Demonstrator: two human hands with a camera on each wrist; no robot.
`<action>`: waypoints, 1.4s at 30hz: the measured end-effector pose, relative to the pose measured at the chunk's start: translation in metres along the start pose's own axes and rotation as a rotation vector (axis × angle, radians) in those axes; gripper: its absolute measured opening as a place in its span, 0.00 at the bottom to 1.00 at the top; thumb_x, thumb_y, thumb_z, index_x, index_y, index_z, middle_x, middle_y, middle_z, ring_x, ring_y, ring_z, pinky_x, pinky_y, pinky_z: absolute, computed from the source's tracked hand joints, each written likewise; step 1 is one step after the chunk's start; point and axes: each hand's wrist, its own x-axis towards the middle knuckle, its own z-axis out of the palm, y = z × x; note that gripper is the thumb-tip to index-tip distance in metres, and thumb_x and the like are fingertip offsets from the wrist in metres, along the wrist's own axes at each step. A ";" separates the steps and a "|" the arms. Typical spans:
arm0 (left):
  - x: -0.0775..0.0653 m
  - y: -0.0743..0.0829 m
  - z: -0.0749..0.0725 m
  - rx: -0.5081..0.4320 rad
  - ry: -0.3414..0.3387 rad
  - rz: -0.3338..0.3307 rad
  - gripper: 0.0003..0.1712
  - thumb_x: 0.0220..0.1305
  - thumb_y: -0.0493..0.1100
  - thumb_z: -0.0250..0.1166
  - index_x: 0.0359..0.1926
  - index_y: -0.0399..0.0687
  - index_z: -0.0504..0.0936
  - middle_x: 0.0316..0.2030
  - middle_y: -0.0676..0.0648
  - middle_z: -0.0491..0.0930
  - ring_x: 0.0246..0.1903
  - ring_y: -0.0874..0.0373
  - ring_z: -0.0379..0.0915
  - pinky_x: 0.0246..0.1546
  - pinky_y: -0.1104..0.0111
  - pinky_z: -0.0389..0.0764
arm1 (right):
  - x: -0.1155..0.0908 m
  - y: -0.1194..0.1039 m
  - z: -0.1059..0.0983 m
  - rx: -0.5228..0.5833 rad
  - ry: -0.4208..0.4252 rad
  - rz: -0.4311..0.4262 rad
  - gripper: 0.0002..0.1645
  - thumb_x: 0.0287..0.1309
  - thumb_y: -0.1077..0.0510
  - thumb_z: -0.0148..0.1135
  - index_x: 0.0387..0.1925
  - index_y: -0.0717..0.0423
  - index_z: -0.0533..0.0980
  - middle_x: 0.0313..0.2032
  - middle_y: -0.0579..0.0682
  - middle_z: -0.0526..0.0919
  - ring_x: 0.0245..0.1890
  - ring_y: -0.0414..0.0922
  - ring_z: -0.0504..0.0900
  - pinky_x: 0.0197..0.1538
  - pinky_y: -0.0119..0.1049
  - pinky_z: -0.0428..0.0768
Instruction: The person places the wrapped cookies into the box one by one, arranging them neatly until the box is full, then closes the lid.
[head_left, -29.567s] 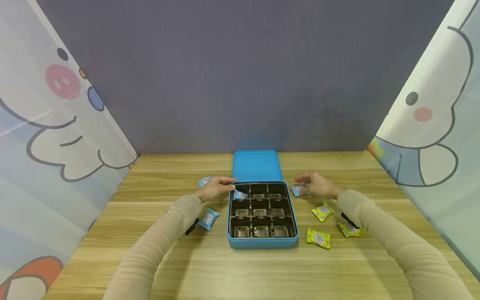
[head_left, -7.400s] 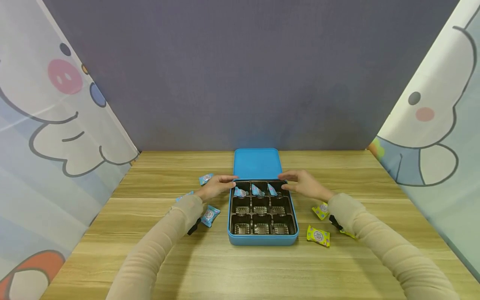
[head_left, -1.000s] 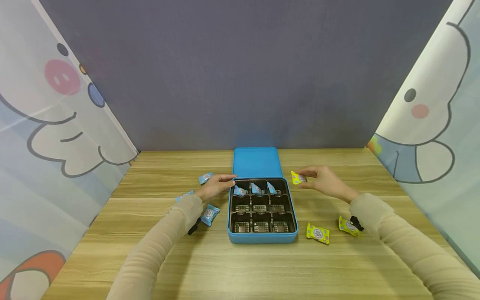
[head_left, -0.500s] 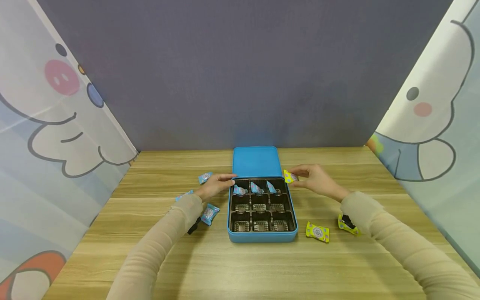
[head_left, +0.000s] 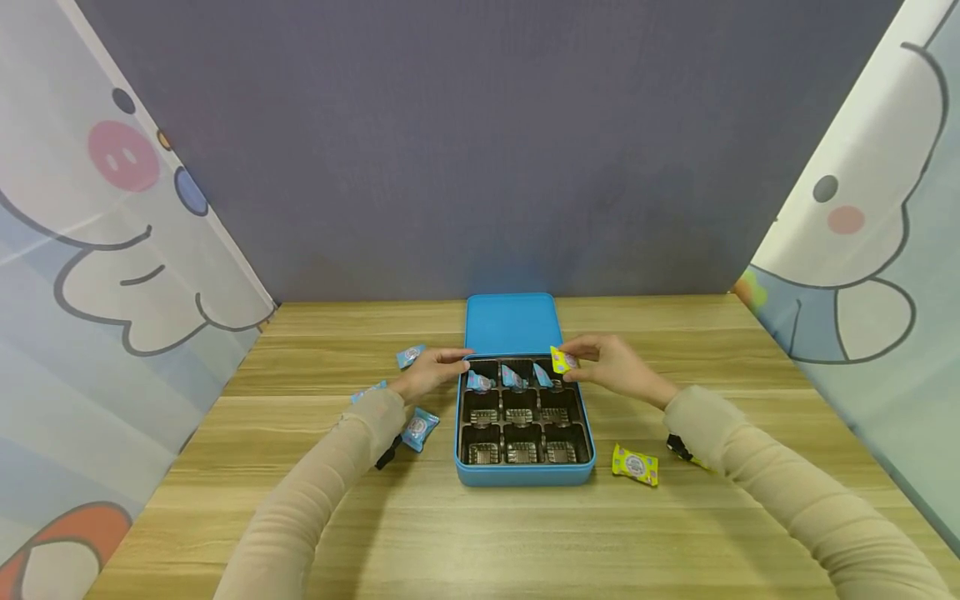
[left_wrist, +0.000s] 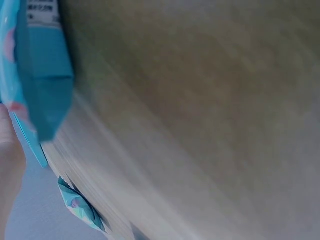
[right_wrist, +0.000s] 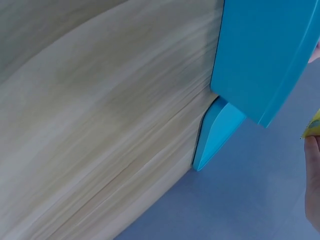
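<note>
Candy (head_left: pixel 561 360), yellow-wrapped, pinched by the right hand (head_left: pixel 617 368) at the far-right corner of a blue rectangular box (head_left: pixel 525 476); uncurled left hand (head_left: pixel 427 375) touching its rim.

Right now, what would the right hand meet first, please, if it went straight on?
Probably the left hand across the blue box; depth is unclear, so it might catch the nearest blue candy instead.

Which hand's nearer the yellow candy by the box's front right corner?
Right. The right hand is beyond the yellow candy, at the box's back right; the left hand is across the box.
</note>
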 end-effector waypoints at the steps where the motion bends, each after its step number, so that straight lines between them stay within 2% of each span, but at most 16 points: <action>1: 0.000 0.000 0.000 0.002 -0.001 -0.002 0.28 0.62 0.54 0.58 0.62 0.55 0.68 0.65 0.49 0.61 0.63 0.47 0.59 0.62 0.56 0.66 | 0.000 0.000 0.001 -0.003 -0.001 -0.001 0.26 0.44 0.58 0.71 0.49 0.57 0.76 0.49 0.56 0.79 0.51 0.53 0.77 0.56 0.46 0.75; 8: -0.002 0.002 0.000 0.005 -0.003 -0.009 0.26 0.63 0.51 0.57 0.62 0.53 0.68 0.64 0.48 0.64 0.62 0.49 0.62 0.61 0.58 0.67 | 0.003 -0.006 0.010 -0.006 -0.013 -0.001 0.28 0.43 0.55 0.71 0.49 0.59 0.76 0.49 0.56 0.79 0.51 0.53 0.77 0.57 0.46 0.74; 14: -0.002 0.003 -0.001 0.010 -0.001 -0.004 0.27 0.63 0.52 0.57 0.62 0.54 0.69 0.64 0.50 0.64 0.62 0.50 0.62 0.61 0.59 0.67 | 0.006 -0.012 0.015 -0.019 -0.019 -0.013 0.28 0.44 0.59 0.70 0.50 0.60 0.75 0.48 0.58 0.80 0.50 0.53 0.78 0.54 0.45 0.77; 20: -0.003 0.003 -0.001 0.005 0.002 -0.006 0.27 0.63 0.52 0.57 0.62 0.54 0.68 0.64 0.50 0.63 0.62 0.49 0.61 0.61 0.58 0.67 | 0.008 -0.017 0.022 0.002 -0.046 -0.013 0.29 0.44 0.58 0.70 0.51 0.59 0.75 0.49 0.56 0.80 0.50 0.51 0.79 0.52 0.43 0.78; 30: -0.002 0.003 0.001 0.004 0.010 -0.002 0.28 0.62 0.54 0.58 0.62 0.54 0.68 0.64 0.51 0.63 0.62 0.51 0.62 0.61 0.58 0.67 | 0.009 -0.025 0.034 0.011 -0.037 -0.040 0.30 0.44 0.56 0.70 0.52 0.59 0.74 0.48 0.57 0.80 0.49 0.51 0.79 0.51 0.39 0.79; 38: -0.003 0.004 0.000 0.000 0.015 -0.003 0.26 0.62 0.53 0.58 0.61 0.57 0.70 0.63 0.50 0.64 0.61 0.50 0.63 0.61 0.58 0.68 | 0.012 -0.031 0.045 0.058 -0.034 -0.045 0.30 0.43 0.55 0.71 0.51 0.58 0.75 0.46 0.56 0.81 0.48 0.51 0.80 0.51 0.46 0.78; 42: -0.003 0.003 0.001 -0.004 0.012 0.000 0.25 0.62 0.53 0.58 0.60 0.58 0.70 0.63 0.50 0.64 0.61 0.50 0.64 0.61 0.58 0.68 | 0.013 -0.032 0.051 0.050 -0.041 -0.044 0.29 0.43 0.56 0.71 0.50 0.58 0.76 0.46 0.55 0.81 0.47 0.50 0.80 0.51 0.45 0.79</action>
